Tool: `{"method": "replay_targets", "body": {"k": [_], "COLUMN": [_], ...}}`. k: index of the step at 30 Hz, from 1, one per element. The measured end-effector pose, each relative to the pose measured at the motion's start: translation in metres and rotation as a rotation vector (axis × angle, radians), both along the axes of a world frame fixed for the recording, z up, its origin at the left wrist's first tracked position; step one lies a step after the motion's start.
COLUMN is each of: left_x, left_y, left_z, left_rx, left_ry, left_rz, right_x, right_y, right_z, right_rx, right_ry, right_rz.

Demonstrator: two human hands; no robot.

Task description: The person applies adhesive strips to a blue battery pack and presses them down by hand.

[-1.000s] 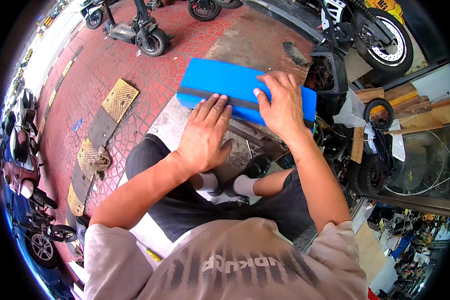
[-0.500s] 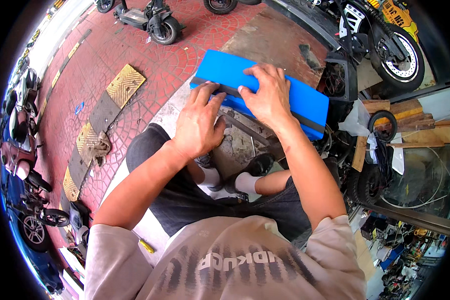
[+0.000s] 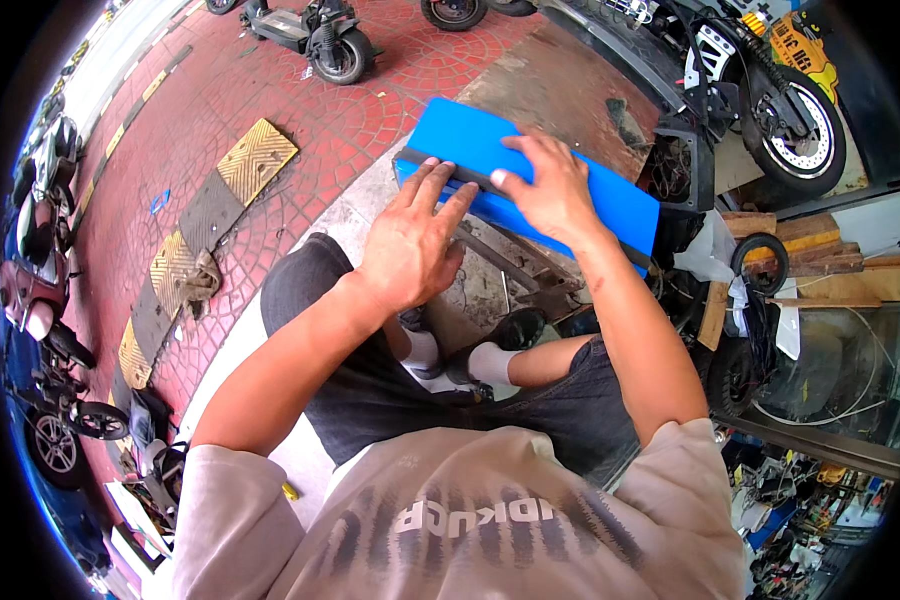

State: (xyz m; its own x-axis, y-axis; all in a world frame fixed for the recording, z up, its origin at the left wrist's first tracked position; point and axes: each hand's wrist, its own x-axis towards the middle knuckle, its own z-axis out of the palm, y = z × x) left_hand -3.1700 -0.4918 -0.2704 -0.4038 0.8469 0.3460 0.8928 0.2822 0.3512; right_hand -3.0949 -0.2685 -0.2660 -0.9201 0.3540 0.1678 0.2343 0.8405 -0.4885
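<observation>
A long bright-blue box-like block lies slanted in front of me, one end toward the upper left and the other toward the lower right. A dark grey strip runs along its near upper edge. My left hand rests its outstretched fingertips on that strip near the left end, thumb apart. On the top face, right of it, lies my right hand, fingers spread and slightly bent, its thumb over the strip. Neither hand wraps round the block. Its underside and whatever bears it are mostly hidden.
Below the block is a dirty metal frame near my feet. An electric scooter stands on the red paving at the back. Wood pieces and a small tyre are at right. A yellow-handled tool lies by my left sleeve.
My left fingers have straightened and spread along the strip. My right hand has shifted slightly right on the block. The block's left end sits a little further right in view.
</observation>
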Motion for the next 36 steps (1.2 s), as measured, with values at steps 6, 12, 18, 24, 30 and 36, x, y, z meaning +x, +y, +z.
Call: {"method": "replay_targets", "body": {"k": [6, 12, 18, 24, 30, 36], "left_x": [0.007, 0.016, 0.007, 0.03, 0.047, 0.055], "left_y": [0.0, 0.008, 0.029, 0.04, 0.051, 0.05], "left_z": [0.0, 0.008, 0.029, 0.012, 0.011, 0.02], "left_rx": [-0.043, -0.079, -0.131, -0.202, -0.309, -0.336], "left_ry": [0.046, 0.132, 0.206, 0.179, 0.206, 0.163], "left_rz": [0.008, 0.039, -0.016, -0.193, -0.162, -0.127], "right_x": [-0.001, -0.003, 0.0, -0.009, 0.006, 0.053], "right_y": [0.003, -0.018, -0.003, -0.013, 0.013, 0.041], "right_z": [0.0, 0.002, -0.015, -0.004, -0.019, -0.001], "right_rx": [-0.09, 0.112, 0.117, -0.006, -0.132, -0.018], "right_ry": [0.088, -0.029, 0.096, 0.541, 0.585, 0.324], "right_rz": [-0.041, -0.152, -0.142, -0.151, -0.164, -0.144]}}
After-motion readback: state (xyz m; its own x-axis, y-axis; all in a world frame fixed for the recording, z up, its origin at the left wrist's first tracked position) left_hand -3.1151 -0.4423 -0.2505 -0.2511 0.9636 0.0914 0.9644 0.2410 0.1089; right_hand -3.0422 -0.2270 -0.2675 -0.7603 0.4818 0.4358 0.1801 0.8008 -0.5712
